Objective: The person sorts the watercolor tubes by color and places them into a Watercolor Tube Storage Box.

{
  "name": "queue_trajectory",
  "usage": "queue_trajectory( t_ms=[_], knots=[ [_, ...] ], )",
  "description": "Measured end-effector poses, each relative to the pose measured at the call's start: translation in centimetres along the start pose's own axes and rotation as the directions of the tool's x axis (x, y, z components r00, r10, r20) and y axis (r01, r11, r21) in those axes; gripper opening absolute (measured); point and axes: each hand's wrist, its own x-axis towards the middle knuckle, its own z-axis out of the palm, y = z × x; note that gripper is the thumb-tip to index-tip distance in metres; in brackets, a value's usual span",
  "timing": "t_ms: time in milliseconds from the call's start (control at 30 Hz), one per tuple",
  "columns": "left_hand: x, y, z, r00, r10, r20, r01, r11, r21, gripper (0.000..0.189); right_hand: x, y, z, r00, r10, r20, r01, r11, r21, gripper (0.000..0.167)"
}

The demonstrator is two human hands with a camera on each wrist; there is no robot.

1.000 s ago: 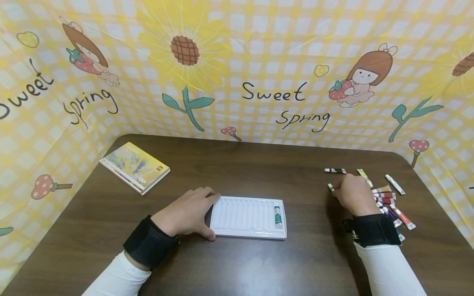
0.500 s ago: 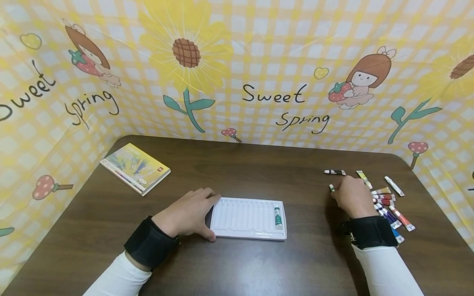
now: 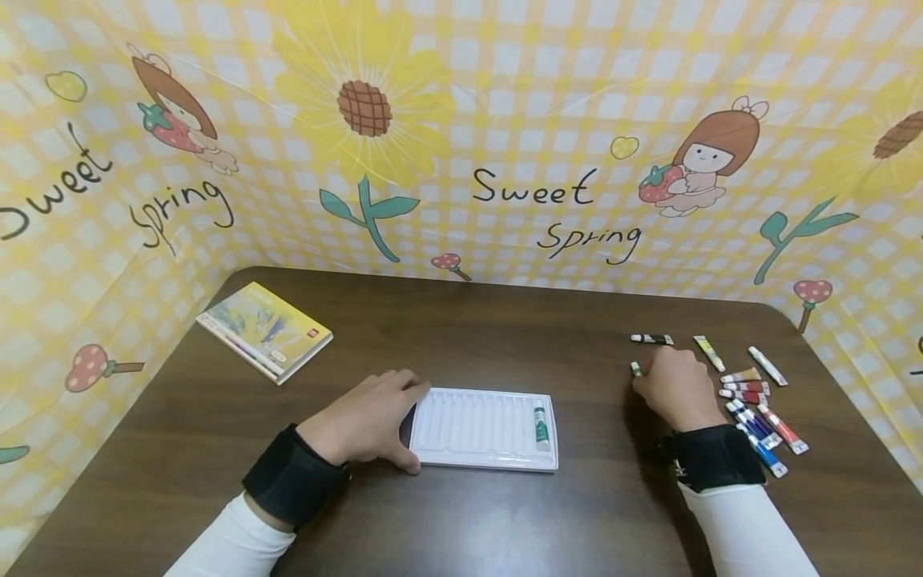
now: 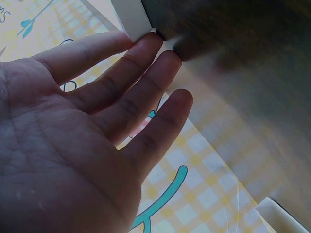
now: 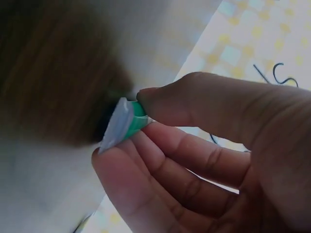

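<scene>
- white tray (image 3: 469, 429) lower centre, green-labelled tube (image 3: 542, 430) in its rightmost slot
- left hand (image 3: 366, 418) spread across its left end
- right hand (image 3: 678, 388) pinching a green tube (image 5: 129, 124), right side
- brown desk (image 3: 461, 525), yellow checked cloth (image 3: 505, 104) behind

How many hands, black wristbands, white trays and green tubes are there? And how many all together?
Hands: 2 (left hand, right hand)
Black wristbands: 2
White tray: 1
Green tubes: 2 (tube in the tray, tube in the right hand)
Total: 7
</scene>
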Motion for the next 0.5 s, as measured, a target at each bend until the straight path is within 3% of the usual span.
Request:
queue_trajectory(
  t_ms=[500],
  knots=[
    [0.0,0.0,0.0,1.000,-0.002,-0.001,0.002,1.000,-0.001,0.102,-0.9,-3.3,1.1,0.994,-0.102,-0.042,0.104,0.994,0.039,0.041]
  ],
)
